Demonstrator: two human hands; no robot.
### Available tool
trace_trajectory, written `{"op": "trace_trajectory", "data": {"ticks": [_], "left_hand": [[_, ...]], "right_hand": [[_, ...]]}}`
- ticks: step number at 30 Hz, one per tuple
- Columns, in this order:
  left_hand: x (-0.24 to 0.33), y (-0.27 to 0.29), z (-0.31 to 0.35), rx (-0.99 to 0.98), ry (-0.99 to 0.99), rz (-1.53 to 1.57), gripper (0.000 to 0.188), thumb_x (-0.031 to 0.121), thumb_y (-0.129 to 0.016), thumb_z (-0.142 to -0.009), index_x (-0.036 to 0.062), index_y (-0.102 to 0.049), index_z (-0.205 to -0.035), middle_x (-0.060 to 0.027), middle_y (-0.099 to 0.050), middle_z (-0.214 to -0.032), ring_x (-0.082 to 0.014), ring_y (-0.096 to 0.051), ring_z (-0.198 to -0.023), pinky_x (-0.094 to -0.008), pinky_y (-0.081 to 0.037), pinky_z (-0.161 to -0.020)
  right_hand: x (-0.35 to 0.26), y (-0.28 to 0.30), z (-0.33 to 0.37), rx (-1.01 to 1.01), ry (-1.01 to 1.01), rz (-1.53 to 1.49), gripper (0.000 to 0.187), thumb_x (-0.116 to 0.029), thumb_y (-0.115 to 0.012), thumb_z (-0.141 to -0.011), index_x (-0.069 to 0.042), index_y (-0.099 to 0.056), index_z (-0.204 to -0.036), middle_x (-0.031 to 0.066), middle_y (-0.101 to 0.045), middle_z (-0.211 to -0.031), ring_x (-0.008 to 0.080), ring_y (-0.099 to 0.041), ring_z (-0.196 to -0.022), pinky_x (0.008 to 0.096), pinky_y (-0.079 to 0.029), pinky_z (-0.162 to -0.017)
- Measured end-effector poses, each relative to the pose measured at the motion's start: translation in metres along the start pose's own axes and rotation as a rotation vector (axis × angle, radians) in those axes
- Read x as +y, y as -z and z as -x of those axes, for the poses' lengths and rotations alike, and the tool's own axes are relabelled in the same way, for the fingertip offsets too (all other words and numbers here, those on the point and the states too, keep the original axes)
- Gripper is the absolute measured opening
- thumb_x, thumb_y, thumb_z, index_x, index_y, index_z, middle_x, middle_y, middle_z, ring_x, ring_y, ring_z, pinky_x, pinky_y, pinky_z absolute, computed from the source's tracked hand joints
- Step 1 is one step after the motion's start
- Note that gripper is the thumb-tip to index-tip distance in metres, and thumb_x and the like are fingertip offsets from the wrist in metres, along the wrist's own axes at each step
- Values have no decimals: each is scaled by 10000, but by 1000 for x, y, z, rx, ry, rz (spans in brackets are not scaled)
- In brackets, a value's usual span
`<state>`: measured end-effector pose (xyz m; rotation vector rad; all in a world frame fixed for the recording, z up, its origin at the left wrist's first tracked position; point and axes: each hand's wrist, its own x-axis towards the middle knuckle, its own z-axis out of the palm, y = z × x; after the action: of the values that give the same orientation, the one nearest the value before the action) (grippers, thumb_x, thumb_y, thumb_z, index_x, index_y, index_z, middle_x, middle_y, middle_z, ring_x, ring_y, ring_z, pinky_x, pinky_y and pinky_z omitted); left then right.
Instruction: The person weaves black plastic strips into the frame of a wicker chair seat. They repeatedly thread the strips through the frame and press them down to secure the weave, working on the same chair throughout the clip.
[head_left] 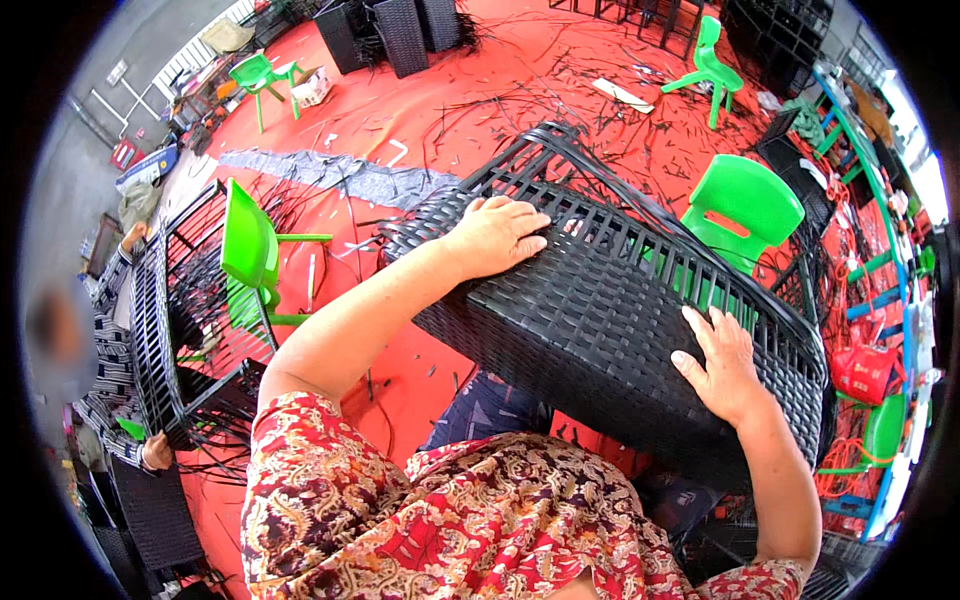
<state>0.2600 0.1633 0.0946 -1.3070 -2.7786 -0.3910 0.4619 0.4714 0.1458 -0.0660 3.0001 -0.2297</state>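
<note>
A black wicker furniture piece (600,310), partly woven in flat strips with bare ribs along its far side, lies across in front of me. My left hand (497,237) rests on the woven surface near its left end, fingers lying over it and holding nothing. Toward the right end, my right hand (720,365) lies on the weave with its fingers apart. Long loose strips run along the far edge of the piece. What lies under the wicker is mostly hidden.
Just beyond the wicker stands a green plastic chair (740,205); another green chair (250,245) is at left. A co-worker's hand (157,450) holds a black wicker frame (160,300). Black strip scraps litter the red floor (430,120). Cluttered shelving (885,250) lines the right.
</note>
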Motion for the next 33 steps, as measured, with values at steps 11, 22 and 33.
{"op": "trace_trajectory", "data": {"ticks": [11, 22, 33], "left_hand": [[-50, 19, 14, -158, 200, -55, 437, 388, -418, -904, 195, -458, -1294, -75, -422, -1353, -237, -359, -1274, -509, -268, -1006], [147, 24, -129, 100, -480, 487, 217, 124, -575, -815, -1, -609, -989, -140, -620, -1021, -263, -588, -988, -339, -445, -881], [343, -40, -239, -384, -641, 529, 276, 267, -590, -841, 57, -640, -1012, -90, -646, -919, -190, -608, -878, -316, -461, -804]], "right_hand": [[34, 4, 13, 331, 65, -147, 433, -358, -591, -811, -112, -555, -1165, 164, -515, -1204, 307, -451, -1159, 435, -337, -964], [232, 25, 114, 433, -585, -413, 183, -115, -700, -699, -36, -659, -858, 97, -626, -825, 171, -598, -747, 300, -475, -667], [218, 33, 108, 432, -458, -763, 140, -53, -653, -724, -10, -577, -834, 53, -590, -721, 129, -556, -679, 280, -445, -627]]}}
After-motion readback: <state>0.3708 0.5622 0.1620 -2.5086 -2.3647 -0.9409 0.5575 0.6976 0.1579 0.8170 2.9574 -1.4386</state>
